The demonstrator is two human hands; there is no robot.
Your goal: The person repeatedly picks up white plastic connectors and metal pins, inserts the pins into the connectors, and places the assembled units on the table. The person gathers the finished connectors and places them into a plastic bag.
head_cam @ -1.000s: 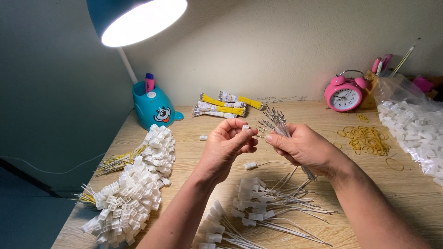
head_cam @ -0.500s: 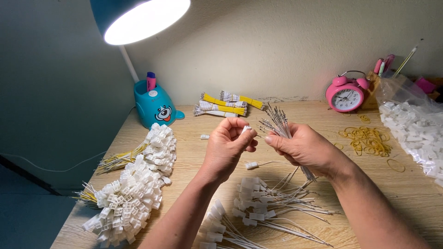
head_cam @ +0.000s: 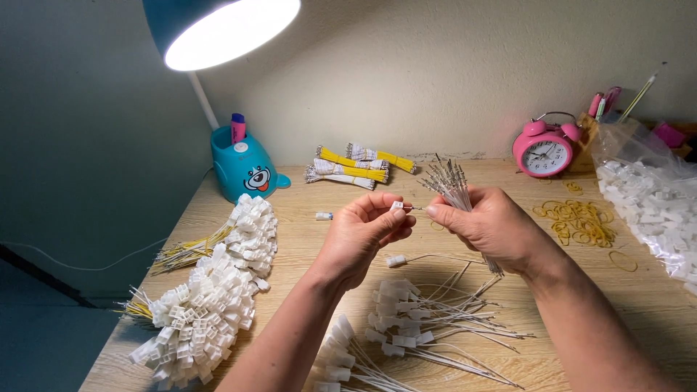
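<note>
My left hand (head_cam: 365, 232) pinches a small white plastic connector (head_cam: 396, 206) between thumb and fingertips above the wooden desk (head_cam: 305, 218). My right hand (head_cam: 488, 225) grips a bundle of thin white wires (head_cam: 449, 180) with metal tips fanning upward, and its fingertips hold one wire end against the connector. Both hands meet at desk centre. Below them lies a loose heap of white wires with connectors fitted (head_cam: 414, 330).
A long pile of white connectors on yellow wires (head_cam: 214, 290) lies left. Yellow and white wire bundles (head_cam: 356, 165) rest at the back. A blue lamp base (head_cam: 243, 165), a pink alarm clock (head_cam: 544, 149), yellow rubber bands (head_cam: 581, 218) and a clear bag of white connectors (head_cam: 650, 199) stand around.
The hands stay together at desk centre; my fingers have shifted slightly on the connector and wire end. Nothing else moved.
</note>
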